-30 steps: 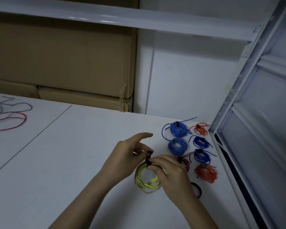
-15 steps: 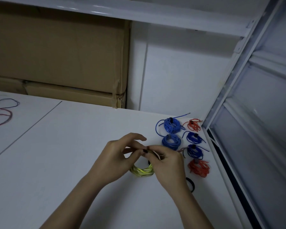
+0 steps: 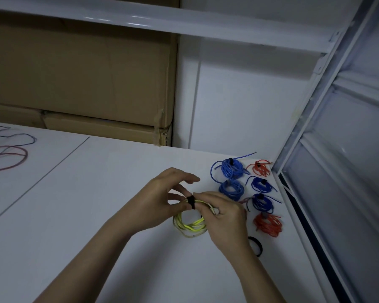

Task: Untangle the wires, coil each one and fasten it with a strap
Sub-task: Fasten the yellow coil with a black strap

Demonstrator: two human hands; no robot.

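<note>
A white table (image 3: 123,215) carries strapped blue coils (image 3: 232,168) and red coils (image 3: 268,224) at its right edge, loose wires (image 3: 7,149) at its far left.

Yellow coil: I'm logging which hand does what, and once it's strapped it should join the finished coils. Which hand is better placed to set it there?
Right. The right hand grips the yellow coil on the side nearest the finished coils; the left hand pinches the strap on the far side and would have to cross over.

Dim, bluish — perhaps slightly soft
</note>
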